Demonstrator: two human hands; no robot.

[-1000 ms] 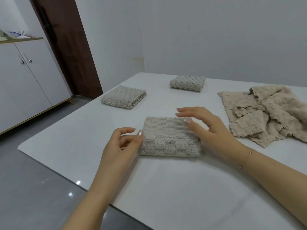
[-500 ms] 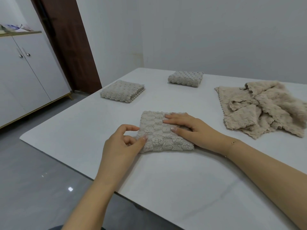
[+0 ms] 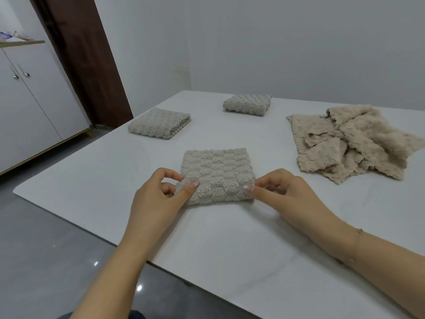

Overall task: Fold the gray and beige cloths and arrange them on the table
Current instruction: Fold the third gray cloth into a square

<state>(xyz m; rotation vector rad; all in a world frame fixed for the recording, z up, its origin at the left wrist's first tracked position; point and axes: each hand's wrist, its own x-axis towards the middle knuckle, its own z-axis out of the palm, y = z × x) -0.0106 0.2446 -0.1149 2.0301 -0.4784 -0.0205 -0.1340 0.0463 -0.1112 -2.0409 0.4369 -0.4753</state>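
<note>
A folded gray cloth (image 3: 217,173) lies square on the white table (image 3: 241,245) in front of me. My left hand (image 3: 158,196) pinches its near left corner between thumb and forefinger. My right hand (image 3: 282,194) pinches its near right corner the same way. Two more folded gray cloths rest farther back, one at the left (image 3: 159,123) and one at the far middle (image 3: 247,105). A heap of unfolded beige cloths (image 3: 351,143) lies crumpled at the right.
The table's left edge (image 3: 69,217) runs diagonally, with gray floor below it. A white cabinet (image 3: 30,107) stands at the far left beside a dark brown door (image 3: 85,58). White walls close the back.
My right hand slid off the top of the cloth to its near right corner and now pinches it. The left hand keeps its grip on the near left corner.
</note>
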